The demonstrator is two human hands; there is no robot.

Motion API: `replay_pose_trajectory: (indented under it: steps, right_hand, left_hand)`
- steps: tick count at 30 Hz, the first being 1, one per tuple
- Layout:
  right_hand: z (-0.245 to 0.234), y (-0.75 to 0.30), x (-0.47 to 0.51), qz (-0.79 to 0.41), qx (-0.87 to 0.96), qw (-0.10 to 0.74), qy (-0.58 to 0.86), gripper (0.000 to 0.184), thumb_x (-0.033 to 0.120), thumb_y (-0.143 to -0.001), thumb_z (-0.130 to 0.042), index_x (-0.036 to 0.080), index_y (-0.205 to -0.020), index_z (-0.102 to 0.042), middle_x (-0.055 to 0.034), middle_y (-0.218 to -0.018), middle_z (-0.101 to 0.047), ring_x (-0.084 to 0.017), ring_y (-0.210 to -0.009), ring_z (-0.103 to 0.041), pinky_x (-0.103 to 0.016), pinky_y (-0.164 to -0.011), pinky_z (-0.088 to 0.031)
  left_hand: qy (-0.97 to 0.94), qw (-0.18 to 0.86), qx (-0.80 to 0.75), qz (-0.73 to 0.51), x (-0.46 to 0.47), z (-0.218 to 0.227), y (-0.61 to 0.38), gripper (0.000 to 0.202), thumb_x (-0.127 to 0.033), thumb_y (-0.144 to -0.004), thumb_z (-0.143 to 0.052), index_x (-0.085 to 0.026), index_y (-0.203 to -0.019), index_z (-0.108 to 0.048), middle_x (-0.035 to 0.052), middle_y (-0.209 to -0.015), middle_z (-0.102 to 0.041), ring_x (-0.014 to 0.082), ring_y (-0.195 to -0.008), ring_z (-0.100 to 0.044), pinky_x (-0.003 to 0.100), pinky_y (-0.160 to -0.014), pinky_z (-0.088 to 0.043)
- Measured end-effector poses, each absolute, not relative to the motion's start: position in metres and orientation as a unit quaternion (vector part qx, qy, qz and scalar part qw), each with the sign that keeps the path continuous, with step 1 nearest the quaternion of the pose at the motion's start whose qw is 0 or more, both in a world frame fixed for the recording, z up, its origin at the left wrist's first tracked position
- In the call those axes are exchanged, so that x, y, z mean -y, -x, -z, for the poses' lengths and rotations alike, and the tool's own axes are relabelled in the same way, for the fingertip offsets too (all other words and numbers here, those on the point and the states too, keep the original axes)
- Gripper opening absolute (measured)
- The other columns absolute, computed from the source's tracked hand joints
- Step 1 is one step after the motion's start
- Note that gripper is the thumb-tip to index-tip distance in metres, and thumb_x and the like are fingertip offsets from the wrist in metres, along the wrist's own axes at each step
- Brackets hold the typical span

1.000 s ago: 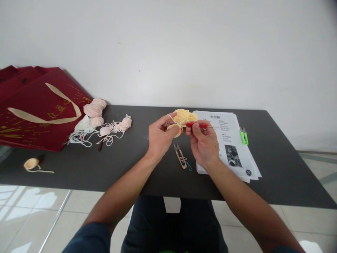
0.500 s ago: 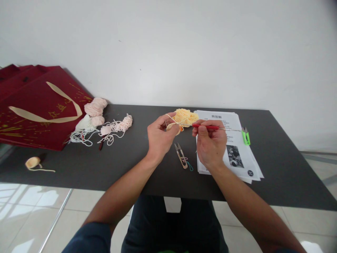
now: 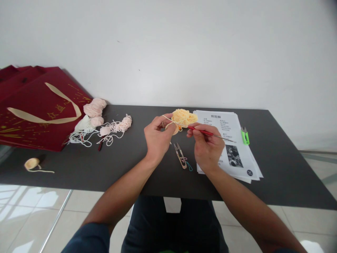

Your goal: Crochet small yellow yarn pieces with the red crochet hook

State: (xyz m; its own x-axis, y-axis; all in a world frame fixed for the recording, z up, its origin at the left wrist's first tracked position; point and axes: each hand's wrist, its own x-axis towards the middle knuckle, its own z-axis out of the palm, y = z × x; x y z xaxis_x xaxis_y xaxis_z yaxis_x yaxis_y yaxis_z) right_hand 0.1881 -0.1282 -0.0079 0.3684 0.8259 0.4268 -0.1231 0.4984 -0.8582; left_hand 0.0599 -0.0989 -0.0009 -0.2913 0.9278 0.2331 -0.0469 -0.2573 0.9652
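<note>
Between the thumb and fingers of my left hand (image 3: 158,138) is a small cream crochet piece (image 3: 172,129), partly hidden by the hand. Its yarn runs over my raised index finger. My right hand (image 3: 209,146) grips a crochet hook (image 3: 204,132) by its red middle, pen-like. The hook's left tip reaches the yarn at the crochet piece; its bare metal end slants down to the right over the papers. Just behind my left fingers lies a tangled heap of yellow yarn (image 3: 184,117). Thread snips (image 3: 180,156) with a teal cord lie on the table below the hands.
Printed sheets (image 3: 229,117) lie under my right hand, with green-handled snips (image 3: 245,136) beside them. Dark red gift bags (image 3: 34,105) lean at the left, near pink and white yarn (image 3: 94,107). A small cream crocheted cup (image 3: 32,163) sits near the table's front left edge.
My right hand has shifted slightly down and left, and the hook now tilts with its right end lower. My left hand has moved a little left, still holding the crochet piece.
</note>
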Motion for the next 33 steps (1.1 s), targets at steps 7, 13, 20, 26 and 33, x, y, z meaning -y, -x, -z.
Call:
replay_pose_trajectory:
  steps: [7, 13, 20, 26, 33]
  right_hand:
    - [0.017, -0.187, 0.132, -0.294, 0.515, 0.726, 0.348, 0.022, 0.016, -0.089, -0.076, 0.036, -0.098, -0.081, 0.0017, -0.103, -0.082, -0.019, -0.086, -0.078, -0.040, -0.082, -0.066]
    - [0.025, -0.188, 0.130, -0.301, 0.531, 0.702, 0.367, 0.019, 0.023, -0.087, -0.079, 0.038, -0.098, -0.083, 0.0006, -0.109, -0.083, -0.023, -0.098, -0.078, -0.051, -0.098, -0.065]
    - [0.026, -0.186, 0.127, -0.336, 0.509, 0.707, 0.358, 0.019, 0.024, -0.086, -0.081, 0.039, -0.098, -0.083, 0.0015, -0.109, -0.083, -0.022, -0.094, -0.077, -0.048, -0.094, -0.065]
    - [0.019, -0.185, 0.126, -0.368, 0.487, 0.715, 0.343, 0.017, 0.023, -0.086, -0.081, 0.037, -0.096, -0.083, 0.0015, -0.106, -0.083, -0.019, -0.086, -0.076, -0.040, -0.077, -0.065]
    - [0.008, -0.201, 0.115, -0.387, 0.468, 0.723, 0.329, 0.007, 0.025, -0.089, -0.077, 0.028, -0.090, -0.071, 0.0014, -0.096, -0.078, -0.011, -0.069, -0.067, -0.030, -0.068, -0.056]
  left_hand:
    - [-0.361, 0.466, -0.430, -0.683, 0.093, 0.001, -0.061, 0.033, -0.016, -0.068, -0.083, -0.019, -0.100, -0.080, -0.0021, -0.075, -0.073, 0.0092, -0.066, -0.064, 0.023, -0.068, -0.051]
    - [-0.307, 0.564, -0.388, -0.661, 0.092, -0.005, -0.059, 0.034, -0.016, -0.062, -0.088, -0.018, -0.096, -0.080, -0.0016, -0.075, -0.074, 0.0095, -0.068, -0.066, 0.025, -0.072, -0.051]
    - [-0.275, 0.673, -0.335, -0.600, 0.089, -0.011, -0.053, 0.039, -0.017, -0.062, -0.087, -0.017, -0.100, -0.079, 0.0029, -0.087, -0.077, 0.0114, -0.075, -0.068, 0.027, -0.079, -0.051]
    - [-0.279, 0.695, -0.321, -0.579, 0.088, -0.014, -0.050, 0.040, -0.017, -0.062, -0.086, -0.016, -0.101, -0.080, 0.0043, -0.087, -0.077, 0.0128, -0.075, -0.068, 0.028, -0.079, -0.051]
    - [-0.371, 0.602, -0.369, -0.603, 0.090, -0.010, -0.051, 0.041, -0.016, -0.061, -0.087, -0.021, -0.101, -0.083, -0.0038, -0.071, -0.066, 0.0080, -0.065, -0.058, 0.024, -0.068, -0.046]
